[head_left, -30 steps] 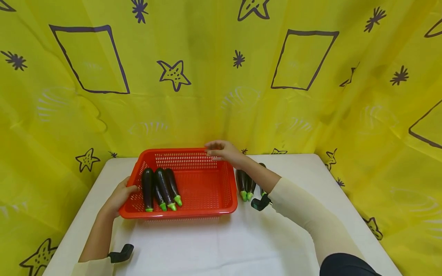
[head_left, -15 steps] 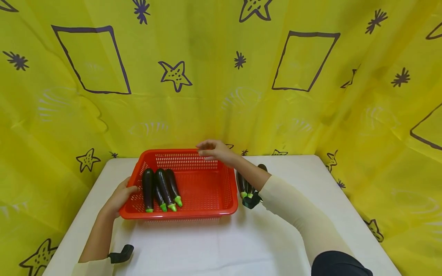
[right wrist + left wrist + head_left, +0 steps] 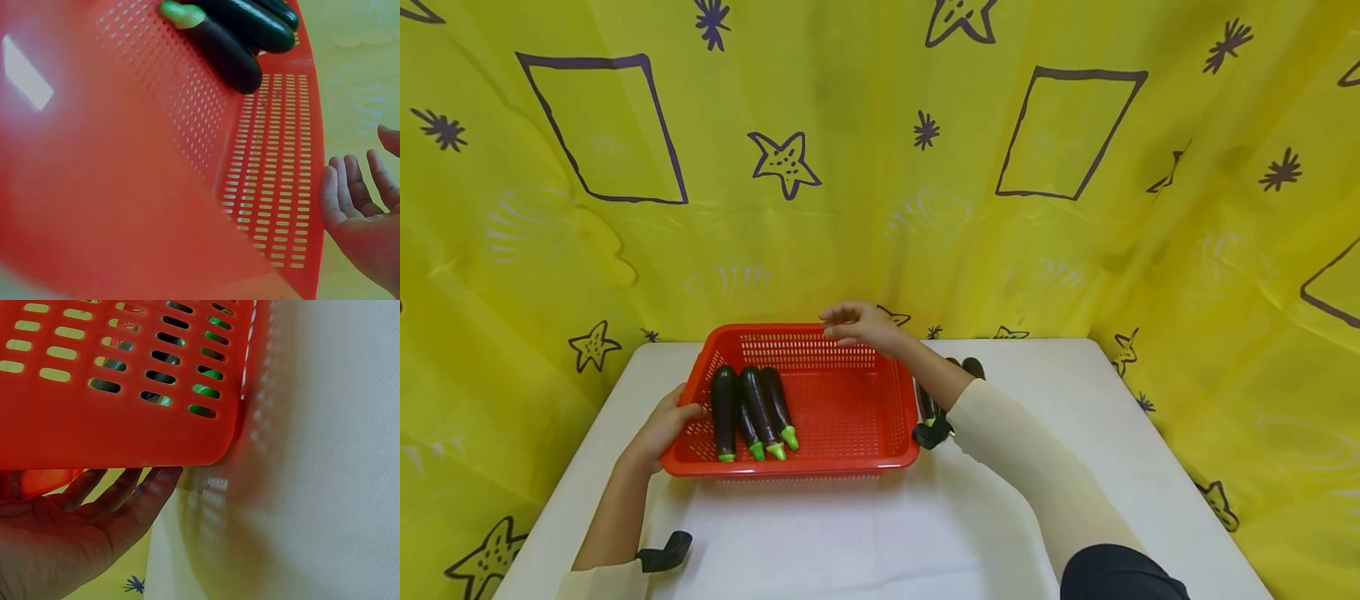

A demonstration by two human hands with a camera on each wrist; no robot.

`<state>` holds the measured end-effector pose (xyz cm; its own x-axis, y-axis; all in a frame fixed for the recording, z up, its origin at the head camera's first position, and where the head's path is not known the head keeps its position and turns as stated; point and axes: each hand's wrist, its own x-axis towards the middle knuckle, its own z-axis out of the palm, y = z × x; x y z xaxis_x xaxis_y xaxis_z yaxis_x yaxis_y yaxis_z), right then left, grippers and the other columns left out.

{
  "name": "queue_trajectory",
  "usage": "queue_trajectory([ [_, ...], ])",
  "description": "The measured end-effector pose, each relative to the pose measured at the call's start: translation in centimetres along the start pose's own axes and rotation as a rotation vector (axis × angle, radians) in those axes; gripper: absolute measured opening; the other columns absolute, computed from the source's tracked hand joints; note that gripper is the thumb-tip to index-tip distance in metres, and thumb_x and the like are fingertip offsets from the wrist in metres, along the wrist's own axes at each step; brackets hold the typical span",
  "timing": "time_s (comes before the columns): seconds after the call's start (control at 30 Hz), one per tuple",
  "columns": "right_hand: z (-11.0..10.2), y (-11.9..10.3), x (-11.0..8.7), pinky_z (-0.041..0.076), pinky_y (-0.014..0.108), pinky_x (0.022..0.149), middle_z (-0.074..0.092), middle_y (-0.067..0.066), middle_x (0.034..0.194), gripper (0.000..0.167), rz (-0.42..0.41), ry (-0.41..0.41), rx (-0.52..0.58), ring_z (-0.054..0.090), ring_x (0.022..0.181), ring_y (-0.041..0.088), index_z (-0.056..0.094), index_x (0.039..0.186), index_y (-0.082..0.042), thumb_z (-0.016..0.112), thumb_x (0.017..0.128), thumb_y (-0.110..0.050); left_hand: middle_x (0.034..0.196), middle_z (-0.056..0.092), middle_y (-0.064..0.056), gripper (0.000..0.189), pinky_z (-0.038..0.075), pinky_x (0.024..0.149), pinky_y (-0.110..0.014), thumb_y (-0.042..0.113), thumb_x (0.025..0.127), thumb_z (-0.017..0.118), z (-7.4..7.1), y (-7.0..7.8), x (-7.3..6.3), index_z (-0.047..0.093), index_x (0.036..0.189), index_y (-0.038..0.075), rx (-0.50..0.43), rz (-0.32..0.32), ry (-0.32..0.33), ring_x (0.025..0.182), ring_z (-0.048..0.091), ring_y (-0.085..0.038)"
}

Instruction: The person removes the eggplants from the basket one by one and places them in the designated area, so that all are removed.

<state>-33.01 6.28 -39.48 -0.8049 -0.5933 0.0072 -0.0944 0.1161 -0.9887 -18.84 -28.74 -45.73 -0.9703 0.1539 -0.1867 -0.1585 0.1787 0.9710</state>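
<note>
A red plastic basket point(image 3: 842, 408) with slotted walls stands on the table, and several dark eggplants point(image 3: 760, 408) with green stem ends lie at its left side. My left hand point(image 3: 658, 429) grips the basket's left rim, thumb over the inside edge; in the left wrist view its fingers point(image 3: 134, 515) reach beneath the rim. My right hand point(image 3: 868, 327) is at the back rim, holding nothing, its fingers loosely extended. The right wrist view has that hand point(image 3: 362, 206) just outside the rim; whether it touches is hard to tell. More eggplants point(image 3: 973, 367) lie right of the basket, partly behind my right forearm.
A white cloth covers the table point(image 3: 880, 533). Behind and along both sides hangs a yellow curtain point(image 3: 865, 233) with dark drawn stars and shapes, close to the table's back edge. Each wrist carries a small black device point(image 3: 666, 552).
My right hand has moved left along the basket's back rim, its forearm covering more of the eggplants on the table. The left hand and basket stay in place.
</note>
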Motion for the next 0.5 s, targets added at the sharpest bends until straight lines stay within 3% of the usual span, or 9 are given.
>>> queue_trajectory([
  [0.23, -0.1, 0.0, 0.8, 0.044, 0.062, 0.110, 0.058, 0.031, 0.133, 0.040, -0.020, -0.013, -0.004, 0.057, 0.126, 0.048, 0.054, 0.140, 0.013, 0.062, 0.102, 0.002, 0.148, 0.039, -0.038, 0.061, 0.061, 0.089, -0.046, 0.003, 0.104, 0.041, -0.1, 0.0, 0.1, 0.016, 0.158, -0.010, 0.002, 0.008, -0.001, 0.110, 0.064, -0.025],
  [0.5, -0.1, 0.2, 1.5, 0.049, 0.058, 0.106, 0.058, 0.033, 0.135, 0.040, -0.034, -0.017, -0.087, 0.065, 0.115, 0.035, 0.055, 0.139, 0.013, 0.063, 0.101, 0.003, 0.147, 0.039, -0.037, 0.060, 0.061, 0.090, -0.045, 0.003, 0.104, 0.041, 0.1, 0.0, 0.0, 0.018, 0.158, -0.010, 0.004, -0.006, -0.001, 0.110, 0.063, -0.024],
])
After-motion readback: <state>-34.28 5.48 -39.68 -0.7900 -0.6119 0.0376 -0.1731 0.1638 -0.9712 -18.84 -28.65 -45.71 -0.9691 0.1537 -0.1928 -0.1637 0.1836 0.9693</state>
